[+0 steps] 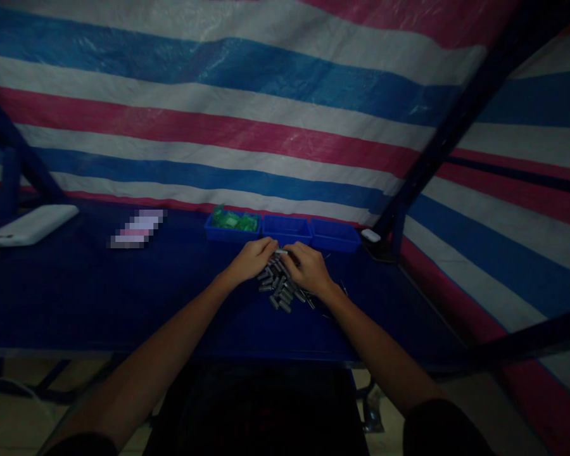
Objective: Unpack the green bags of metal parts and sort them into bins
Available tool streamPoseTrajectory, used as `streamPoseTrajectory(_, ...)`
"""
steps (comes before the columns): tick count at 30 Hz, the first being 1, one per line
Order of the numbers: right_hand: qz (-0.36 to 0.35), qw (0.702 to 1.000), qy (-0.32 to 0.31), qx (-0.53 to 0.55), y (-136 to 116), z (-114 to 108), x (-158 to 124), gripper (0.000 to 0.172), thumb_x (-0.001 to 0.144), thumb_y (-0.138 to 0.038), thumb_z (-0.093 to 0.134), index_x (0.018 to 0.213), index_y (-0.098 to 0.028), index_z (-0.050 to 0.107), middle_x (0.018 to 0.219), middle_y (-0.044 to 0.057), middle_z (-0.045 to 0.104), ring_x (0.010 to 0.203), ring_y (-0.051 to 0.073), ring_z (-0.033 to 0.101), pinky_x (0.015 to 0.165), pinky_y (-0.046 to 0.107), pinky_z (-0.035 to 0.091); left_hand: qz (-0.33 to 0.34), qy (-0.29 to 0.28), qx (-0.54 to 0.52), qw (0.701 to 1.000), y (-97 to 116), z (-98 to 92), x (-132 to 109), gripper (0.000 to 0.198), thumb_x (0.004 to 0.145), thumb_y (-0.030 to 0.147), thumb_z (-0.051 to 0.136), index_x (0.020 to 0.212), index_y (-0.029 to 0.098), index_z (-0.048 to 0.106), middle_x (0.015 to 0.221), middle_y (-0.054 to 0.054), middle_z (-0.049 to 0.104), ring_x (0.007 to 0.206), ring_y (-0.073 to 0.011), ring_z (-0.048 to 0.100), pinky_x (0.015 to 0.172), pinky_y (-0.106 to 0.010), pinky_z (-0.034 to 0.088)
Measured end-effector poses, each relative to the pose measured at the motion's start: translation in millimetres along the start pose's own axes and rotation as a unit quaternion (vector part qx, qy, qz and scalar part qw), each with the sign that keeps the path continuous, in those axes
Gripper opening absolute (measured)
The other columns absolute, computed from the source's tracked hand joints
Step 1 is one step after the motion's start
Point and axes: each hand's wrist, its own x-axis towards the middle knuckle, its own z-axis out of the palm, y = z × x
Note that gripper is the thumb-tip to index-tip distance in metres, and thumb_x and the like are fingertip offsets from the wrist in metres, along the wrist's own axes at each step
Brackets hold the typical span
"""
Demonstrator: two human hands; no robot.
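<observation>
Near the middle of the blue table, my left hand [255, 258] and my right hand [308, 266] meet with fingers closed around a small pale piece [281, 251] between their fingertips. Under and in front of them lies a loose pile of small grey metal-looking pieces [276, 282], partly covered by my right hand. Some thin rods [308, 299] lie beside the pile, near my right wrist. What the pale piece is cannot be made out in the dim light.
Behind my hands stand a blue bin with green plastic packets [232, 221] and two more blue bins [287, 229]. A white device [33, 225] and a blurred flat item [137, 228] lie left. A small white object [371, 235] is right, by the blue frame post [398, 218].
</observation>
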Motion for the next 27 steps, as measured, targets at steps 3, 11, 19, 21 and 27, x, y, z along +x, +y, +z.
streamPoseTrajectory(3,0.039,0.999,0.027,0.023,1.2,-1.6,0.7,0.027,0.088,-0.031,0.036,0.082,-0.017,0.058,0.071,0.004,0.057,0.067,0.014,0.053,0.065,0.025,0.038,0.057,0.018,0.008,0.998,5.3,-4.2,-2.3,0.023,0.082,0.033,0.043,0.092,0.016,0.054,0.078,-0.001,0.061,0.069,-0.0119,0.056,0.063,-0.022,0.043)
streamPoseTrajectory(11,0.063,0.995,0.010,0.075,4.6,3.2,0.1,0.026,0.087,-0.033,0.036,0.085,-0.018,0.057,0.072,0.003,0.059,0.067,0.013,0.054,0.062,0.023,0.038,0.122,-0.006,0.092,0.988,7.2,-7.1,-3.4,0.018,0.080,0.027,0.046,0.093,0.017,0.055,0.081,-0.002,0.060,0.072,-0.0128,0.056,0.068,-0.024,0.044)
streamPoseTrajectory(19,0.045,0.996,0.042,0.057,2.0,3.3,-0.3,0.023,0.086,-0.032,0.040,0.096,-0.018,0.055,0.076,0.004,0.061,0.066,0.014,0.055,0.064,0.024,0.041,0.100,0.030,0.107,0.989,12.5,-6.6,-4.4,0.027,0.085,0.034,0.038,0.084,0.016,0.058,0.076,-0.003,0.062,0.070,-0.0142,0.056,0.064,-0.024,0.041)
streamPoseTrajectory(21,0.045,0.998,0.040,0.016,6.9,2.8,6.1,0.025,0.086,-0.033,0.039,0.096,-0.017,0.056,0.078,0.006,0.062,0.069,0.015,0.057,0.066,0.025,0.041,0.092,0.022,0.111,0.989,8.2,-7.5,-2.7,0.027,0.086,0.033,0.036,0.087,0.017,0.058,0.078,-0.003,0.062,0.071,-0.0143,0.057,0.065,-0.024,0.041)
streamPoseTrajectory(27,0.194,0.973,0.072,-0.100,40.1,-3.6,23.6,0.046,0.082,-0.038,0.047,0.121,-0.014,0.042,0.078,0.008,0.063,0.070,0.021,0.059,0.063,0.028,0.040,0.034,-0.073,0.257,0.963,-23.1,-19.2,0.0,0.018,0.077,0.024,0.048,0.090,0.024,0.060,0.086,-0.003,0.062,0.085,-0.0196,0.056,0.073,-0.030,0.040)
